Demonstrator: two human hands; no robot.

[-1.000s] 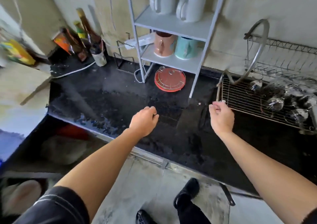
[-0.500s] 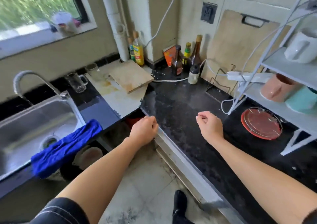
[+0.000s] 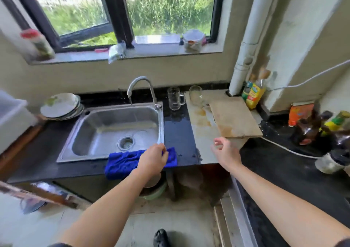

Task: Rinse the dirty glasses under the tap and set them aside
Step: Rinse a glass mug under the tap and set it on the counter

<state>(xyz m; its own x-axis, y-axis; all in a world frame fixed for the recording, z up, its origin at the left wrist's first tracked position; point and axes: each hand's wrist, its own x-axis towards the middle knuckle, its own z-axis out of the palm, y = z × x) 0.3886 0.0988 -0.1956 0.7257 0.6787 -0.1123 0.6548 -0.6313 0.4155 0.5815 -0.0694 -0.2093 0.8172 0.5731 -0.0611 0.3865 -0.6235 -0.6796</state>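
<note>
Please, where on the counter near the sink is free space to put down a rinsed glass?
Free: the dark strip between the sink and the pale stained slab, in front of the glass mug. Crowded: left of the sink, stacked plates; the slab's back, a tumbler and wooden board.

You get bright daylight through the window (image 3: 121,13), washed out at the top. It glints off the sink (image 3: 113,129) and the wet tabletop (image 3: 178,131). Your edges bend and smear: the bottles (image 3: 322,127) at right and the left side blur.
</note>
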